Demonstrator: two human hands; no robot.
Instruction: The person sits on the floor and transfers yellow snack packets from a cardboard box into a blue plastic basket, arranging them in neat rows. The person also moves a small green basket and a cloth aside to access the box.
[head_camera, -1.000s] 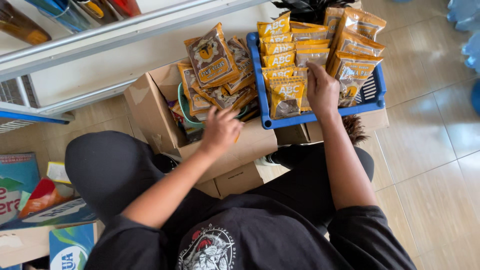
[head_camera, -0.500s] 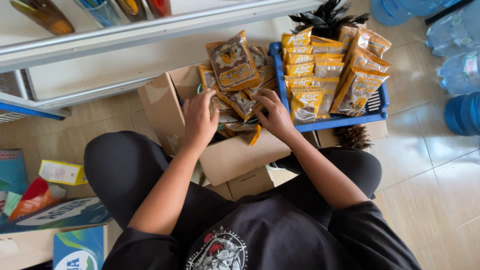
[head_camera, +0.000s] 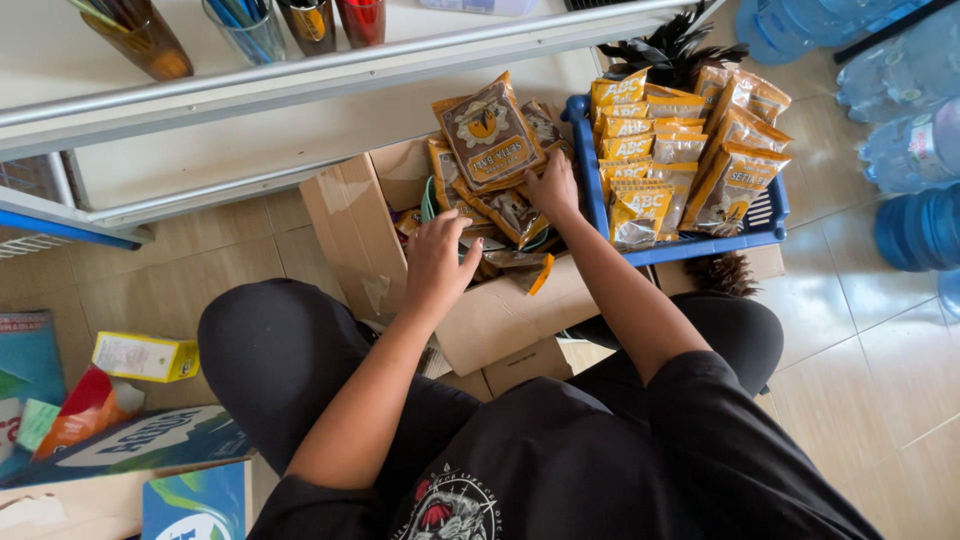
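The sachets (head_camera: 490, 140) are flat brown-and-orange packets with crimped ends, heaped in an open cardboard box (head_camera: 350, 235) on the floor. The left hand (head_camera: 437, 262) hovers over the heap with fingers spread, palm down, perhaps just touching the packets below it. The right hand (head_camera: 553, 188) has its fingers curled on the edge of the top sachet, though the grip itself is partly hidden.

The box sits on beige floor tiles (head_camera: 200, 270) in front of a low white shelf (head_camera: 250, 90), with a blue crate (head_camera: 760, 225) of yellow packets just beside it and blue water jugs (head_camera: 915, 140) nearby.

The top sachet lies tilted, its long axis running from the right hand up toward the shelf.
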